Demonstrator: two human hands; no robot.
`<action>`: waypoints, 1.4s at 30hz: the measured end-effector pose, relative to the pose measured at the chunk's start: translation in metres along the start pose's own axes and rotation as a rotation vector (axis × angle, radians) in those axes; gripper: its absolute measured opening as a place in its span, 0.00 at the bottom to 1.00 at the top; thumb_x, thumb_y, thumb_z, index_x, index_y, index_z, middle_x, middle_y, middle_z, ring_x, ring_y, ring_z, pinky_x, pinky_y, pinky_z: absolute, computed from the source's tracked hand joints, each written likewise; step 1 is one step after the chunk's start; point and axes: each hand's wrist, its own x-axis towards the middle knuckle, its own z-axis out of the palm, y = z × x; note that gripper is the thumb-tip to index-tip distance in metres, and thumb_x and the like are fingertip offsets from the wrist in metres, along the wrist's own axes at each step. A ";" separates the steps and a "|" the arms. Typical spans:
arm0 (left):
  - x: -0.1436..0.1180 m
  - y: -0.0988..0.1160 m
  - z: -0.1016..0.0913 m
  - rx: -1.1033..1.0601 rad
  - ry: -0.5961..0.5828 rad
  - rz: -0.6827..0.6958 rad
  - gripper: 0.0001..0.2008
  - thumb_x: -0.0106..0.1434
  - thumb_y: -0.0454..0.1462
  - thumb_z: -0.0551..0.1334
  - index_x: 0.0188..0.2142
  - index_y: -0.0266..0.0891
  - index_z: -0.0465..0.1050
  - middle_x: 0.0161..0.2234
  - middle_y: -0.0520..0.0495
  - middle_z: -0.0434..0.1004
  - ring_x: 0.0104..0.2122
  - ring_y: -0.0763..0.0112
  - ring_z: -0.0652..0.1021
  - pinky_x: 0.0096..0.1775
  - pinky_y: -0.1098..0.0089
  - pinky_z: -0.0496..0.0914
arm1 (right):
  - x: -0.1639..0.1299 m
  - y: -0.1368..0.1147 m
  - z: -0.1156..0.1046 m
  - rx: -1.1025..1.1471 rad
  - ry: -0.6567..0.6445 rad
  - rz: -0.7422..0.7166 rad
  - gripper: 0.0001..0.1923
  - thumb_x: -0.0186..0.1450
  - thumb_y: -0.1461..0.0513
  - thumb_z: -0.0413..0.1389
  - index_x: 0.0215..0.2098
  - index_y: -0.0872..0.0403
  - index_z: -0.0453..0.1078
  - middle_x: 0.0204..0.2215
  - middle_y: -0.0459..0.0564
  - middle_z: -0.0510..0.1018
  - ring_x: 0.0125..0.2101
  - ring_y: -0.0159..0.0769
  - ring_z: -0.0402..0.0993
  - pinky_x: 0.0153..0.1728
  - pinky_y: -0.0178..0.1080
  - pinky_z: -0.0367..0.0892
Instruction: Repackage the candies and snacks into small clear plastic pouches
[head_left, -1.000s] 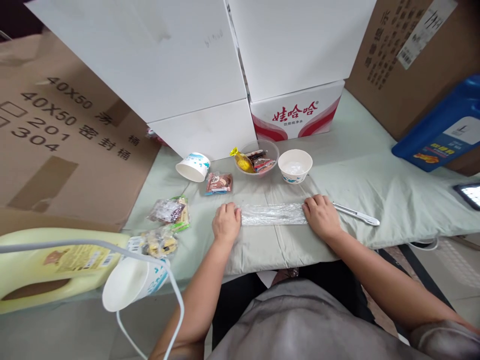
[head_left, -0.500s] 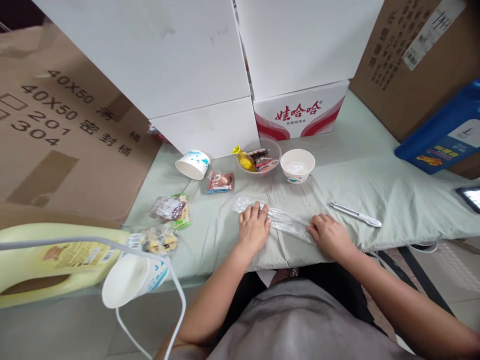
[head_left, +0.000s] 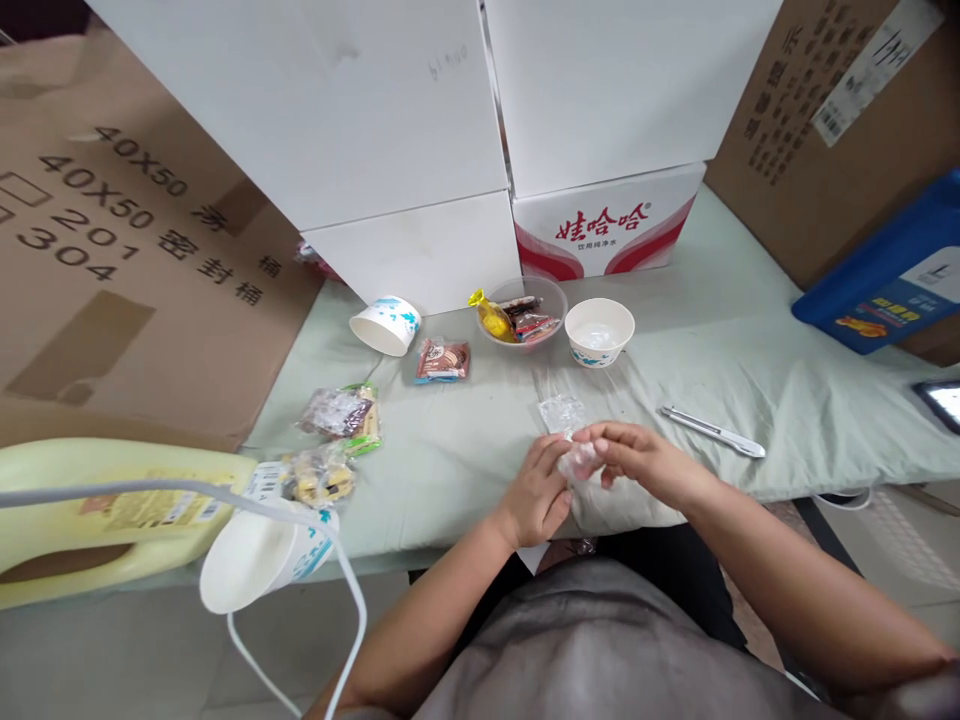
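- Watching my left hand (head_left: 534, 492) and right hand (head_left: 637, 460), curled at one plastic strip (head_left: 564, 413); whether they pinch it, I cannot tell
- Three paper bowls (head_left: 386, 326)
- One knife (head_left: 712, 431)

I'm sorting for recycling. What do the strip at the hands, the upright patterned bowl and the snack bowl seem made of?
Strip: thin, glossy clear plastic film, judging by its crinkles and glints.
Patterned bowl: probably coated paper, smooth and white with blue print.
Snack bowl: likely clear plastic, smooth and shiny; its wall is see-through, so glass remains possible.
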 end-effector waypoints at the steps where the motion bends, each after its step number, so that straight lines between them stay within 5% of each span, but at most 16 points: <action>1: 0.000 -0.001 -0.001 -0.028 0.026 -0.005 0.21 0.67 0.39 0.48 0.57 0.37 0.65 0.58 0.37 0.64 0.63 0.53 0.59 0.61 0.46 0.56 | 0.011 0.000 -0.003 0.064 0.043 0.031 0.18 0.64 0.51 0.58 0.46 0.54 0.70 0.40 0.53 0.78 0.37 0.36 0.77 0.31 0.35 0.70; 5: 0.003 -0.001 0.001 -0.032 0.058 -0.055 0.14 0.63 0.36 0.52 0.45 0.36 0.72 0.46 0.38 0.72 0.52 0.56 0.69 0.59 0.48 0.60 | 0.048 0.010 -0.013 0.230 0.162 0.175 0.18 0.65 0.54 0.58 0.49 0.53 0.65 0.44 0.56 0.78 0.36 0.38 0.79 0.33 0.38 0.73; 9: 0.003 -0.001 0.006 -0.035 0.098 -0.070 0.12 0.63 0.35 0.54 0.44 0.37 0.72 0.44 0.40 0.73 0.50 0.57 0.71 0.58 0.48 0.63 | 0.063 0.024 -0.018 0.305 0.252 0.208 0.18 0.64 0.55 0.58 0.49 0.53 0.62 0.40 0.55 0.79 0.35 0.37 0.79 0.33 0.38 0.72; 14: 0.002 -0.002 0.008 -0.008 0.094 -0.086 0.11 0.62 0.34 0.56 0.42 0.36 0.72 0.45 0.39 0.73 0.52 0.56 0.70 0.59 0.48 0.62 | 0.064 0.035 -0.024 0.152 0.486 -0.059 0.20 0.62 0.53 0.59 0.50 0.50 0.63 0.47 0.52 0.75 0.41 0.36 0.75 0.39 0.38 0.71; 20: 0.002 -0.001 0.009 0.013 0.086 -0.104 0.13 0.61 0.32 0.56 0.45 0.39 0.72 0.47 0.41 0.73 0.54 0.57 0.70 0.60 0.47 0.62 | 0.057 0.036 -0.024 -0.480 0.633 -0.369 0.17 0.63 0.53 0.55 0.45 0.53 0.67 0.42 0.54 0.76 0.41 0.41 0.72 0.42 0.45 0.69; 22: 0.002 0.000 0.009 0.020 0.085 -0.113 0.13 0.61 0.32 0.57 0.45 0.39 0.72 0.47 0.41 0.73 0.54 0.57 0.70 0.60 0.47 0.62 | 0.054 0.036 -0.017 -0.726 0.578 -0.493 0.12 0.65 0.56 0.53 0.43 0.53 0.69 0.39 0.54 0.76 0.39 0.40 0.72 0.42 0.45 0.68; 27: 0.004 0.001 0.008 0.031 0.071 -0.135 0.11 0.61 0.32 0.57 0.42 0.40 0.73 0.45 0.41 0.74 0.52 0.58 0.71 0.60 0.49 0.63 | 0.061 0.046 -0.008 -1.117 0.139 -0.571 0.12 0.68 0.65 0.47 0.41 0.55 0.73 0.38 0.55 0.78 0.41 0.41 0.72 0.44 0.45 0.68; 33: 0.003 0.001 0.008 0.011 0.109 -0.132 0.08 0.61 0.30 0.56 0.37 0.40 0.73 0.43 0.44 0.75 0.50 0.62 0.72 0.59 0.53 0.65 | 0.070 0.058 -0.017 -1.437 0.214 -0.579 0.15 0.69 0.64 0.49 0.50 0.58 0.73 0.47 0.58 0.77 0.46 0.46 0.67 0.48 0.48 0.64; 38: -0.002 0.001 0.012 0.157 0.273 -0.161 0.03 0.62 0.35 0.60 0.36 0.39 0.72 0.42 0.42 0.71 0.50 0.58 0.71 0.52 0.55 0.70 | 0.067 0.064 -0.015 -1.532 0.254 -0.536 0.15 0.70 0.62 0.49 0.52 0.56 0.71 0.51 0.57 0.75 0.49 0.48 0.65 0.46 0.47 0.62; 42: 0.000 0.003 0.014 0.262 0.198 -0.116 0.07 0.64 0.35 0.59 0.41 0.38 0.72 0.42 0.41 0.72 0.48 0.57 0.71 0.50 0.55 0.70 | 0.069 0.064 -0.014 -1.505 0.273 -0.520 0.15 0.68 0.63 0.50 0.51 0.56 0.71 0.50 0.57 0.74 0.49 0.48 0.65 0.47 0.49 0.62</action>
